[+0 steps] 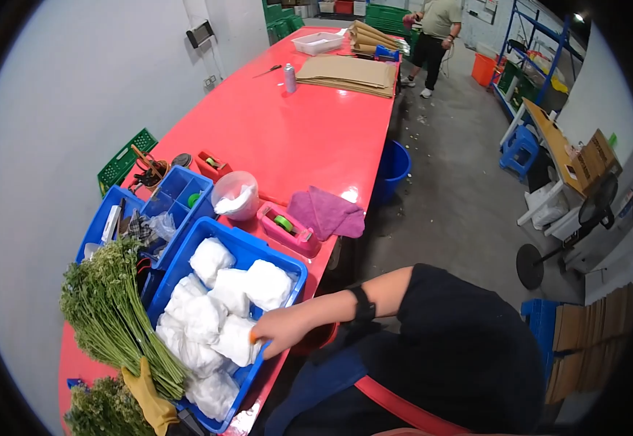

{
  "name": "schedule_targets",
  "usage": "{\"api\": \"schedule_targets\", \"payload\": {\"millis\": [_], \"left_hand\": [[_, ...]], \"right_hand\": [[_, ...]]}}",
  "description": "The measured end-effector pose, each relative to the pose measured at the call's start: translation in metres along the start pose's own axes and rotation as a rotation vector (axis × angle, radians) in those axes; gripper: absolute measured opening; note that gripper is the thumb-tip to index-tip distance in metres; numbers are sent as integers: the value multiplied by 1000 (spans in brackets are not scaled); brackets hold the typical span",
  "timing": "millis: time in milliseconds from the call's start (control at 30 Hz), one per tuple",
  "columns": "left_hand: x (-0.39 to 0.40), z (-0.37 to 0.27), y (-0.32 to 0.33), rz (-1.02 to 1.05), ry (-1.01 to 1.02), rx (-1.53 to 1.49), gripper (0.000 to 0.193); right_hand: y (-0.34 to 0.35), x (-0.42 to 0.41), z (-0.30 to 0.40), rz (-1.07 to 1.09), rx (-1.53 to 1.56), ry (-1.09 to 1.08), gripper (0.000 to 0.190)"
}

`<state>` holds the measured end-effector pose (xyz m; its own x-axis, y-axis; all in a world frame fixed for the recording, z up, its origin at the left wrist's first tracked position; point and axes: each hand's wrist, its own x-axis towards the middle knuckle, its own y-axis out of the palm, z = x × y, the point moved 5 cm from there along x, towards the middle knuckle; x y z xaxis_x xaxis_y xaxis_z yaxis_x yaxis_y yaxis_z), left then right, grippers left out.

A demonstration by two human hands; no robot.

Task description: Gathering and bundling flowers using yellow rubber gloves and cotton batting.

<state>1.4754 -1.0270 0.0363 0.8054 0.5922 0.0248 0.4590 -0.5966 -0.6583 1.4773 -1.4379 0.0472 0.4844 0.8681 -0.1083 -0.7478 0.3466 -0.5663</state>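
My left hand (153,400), in a yellow glove, holds the lower stems of a bunch of green leafy stems (112,305). The bunch leans over the left side of a blue plastic tray (286,263), and its cut ends reach across the rim. Several white, soft, cloth-like wads (229,291) fill the tray. At its right side, my bare right hand (284,329) grips the edge of one white wad (237,340), with something orange on a fingertip. The undersides of both hands are hidden.
Beside the tray on the red table (294,141) are a pink tape dispenser (289,229), a purple cloth (327,212), a clear tub (235,196) and a blue divided organizer (177,196). More greenery (106,406) lies at lower left. A person (439,43) stands beyond brown paper sheets (349,73).
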Motion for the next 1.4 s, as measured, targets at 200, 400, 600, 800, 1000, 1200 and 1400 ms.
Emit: {"api": "schedule_targets", "payload": {"millis": [200,400,600,800,1000,1200,1400], "left_hand": [[-6,-10,-1,138,-254,-493,52],[-3,-18,-36,133,-147,-512,32],[-44,-75,-61,-166,-37,-423,30],[-112,-128,-66,-166,-103,-867,21],[-95,-49,-46,73,68,-986,31],[-182,-139,67,-9,-74,-1235,38],[-241,-170,148,-384,-131,-1330,33]], "right_hand": [[7,-76,-55,-116,154,371,46],[12,-109,-41,-138,291,582,44],[9,-87,-43,-127,30,403,41],[-16,-61,-31,-113,-7,256,38],[-38,-40,-45,3,-48,5,38],[-57,-24,-72,160,9,-65,37],[-49,-20,-99,280,433,-45,34]]}}
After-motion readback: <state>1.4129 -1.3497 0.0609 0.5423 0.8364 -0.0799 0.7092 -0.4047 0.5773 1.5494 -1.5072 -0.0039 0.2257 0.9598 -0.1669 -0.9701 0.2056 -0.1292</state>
